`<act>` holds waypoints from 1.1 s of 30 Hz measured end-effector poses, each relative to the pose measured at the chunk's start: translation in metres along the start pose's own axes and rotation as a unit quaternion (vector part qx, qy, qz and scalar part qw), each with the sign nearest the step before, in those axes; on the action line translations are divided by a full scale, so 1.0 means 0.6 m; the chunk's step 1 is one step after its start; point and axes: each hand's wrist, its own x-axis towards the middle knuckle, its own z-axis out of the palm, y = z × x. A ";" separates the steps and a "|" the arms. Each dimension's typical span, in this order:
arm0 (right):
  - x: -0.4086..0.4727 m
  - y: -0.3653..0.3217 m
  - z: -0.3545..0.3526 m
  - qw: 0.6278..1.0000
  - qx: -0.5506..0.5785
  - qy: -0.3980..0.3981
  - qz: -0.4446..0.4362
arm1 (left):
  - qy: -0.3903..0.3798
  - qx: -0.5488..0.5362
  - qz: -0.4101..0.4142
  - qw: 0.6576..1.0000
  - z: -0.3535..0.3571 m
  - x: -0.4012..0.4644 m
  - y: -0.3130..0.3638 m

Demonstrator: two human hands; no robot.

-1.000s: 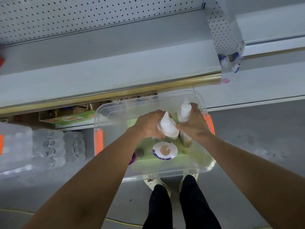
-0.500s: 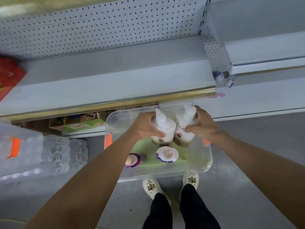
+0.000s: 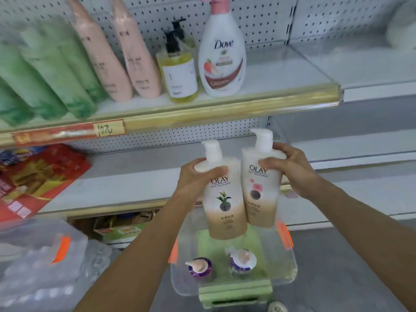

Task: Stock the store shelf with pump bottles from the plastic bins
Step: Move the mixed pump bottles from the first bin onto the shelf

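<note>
A shop aisle: white pegboard-backed shelves [image 3: 258, 91] with gold price rails [image 3: 202, 113], a handwritten "10%" tag [image 3: 105, 129], and rows of toiletry bottles [image 3: 221, 55] facing out.

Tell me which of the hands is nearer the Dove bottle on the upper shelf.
Left. The left hand, gripping an Olay bottle, sits almost directly below the Dove bottle; the right hand, holding the other Olay bottle, is below and farther right.

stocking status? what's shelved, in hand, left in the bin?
Done: the upper shelf already carries a Dove bottle, a yellow pump bottle and pink and green bottles. In hand: left hand and right hand each hold an Olay bottle. Left: two purple pump bottles in the clear bin.
</note>
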 end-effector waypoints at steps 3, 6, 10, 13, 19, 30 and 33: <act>-0.002 -0.049 0.009 0.998 0.059 0.010 -0.017 | 0.014 -0.026 0.014 0.999 0.001 -0.016 0.067; 0.004 -0.099 0.011 0.995 0.086 0.004 -0.042 | 0.000 -0.017 0.036 0.999 0.005 -0.031 0.134; 0.022 -0.172 0.001 0.991 0.104 0.001 -0.086 | -0.002 -0.008 0.078 0.997 0.021 -0.032 0.214; 0.040 -0.231 -0.017 0.989 0.088 -0.016 -0.120 | 0.013 -0.022 0.101 0.995 0.034 -0.021 0.260; 0.103 -0.340 -0.062 0.981 0.065 -0.010 -0.182 | 0.033 -0.053 0.107 0.992 0.071 0.011 0.311; 0.248 -0.430 -0.102 0.968 0.054 0.015 -0.246 | 0.086 -0.037 0.131 0.987 0.132 0.077 0.363; 0.281 -0.423 -0.090 0.965 0.042 0.045 -0.255 | 0.096 -0.045 0.126 0.986 0.139 0.085 0.366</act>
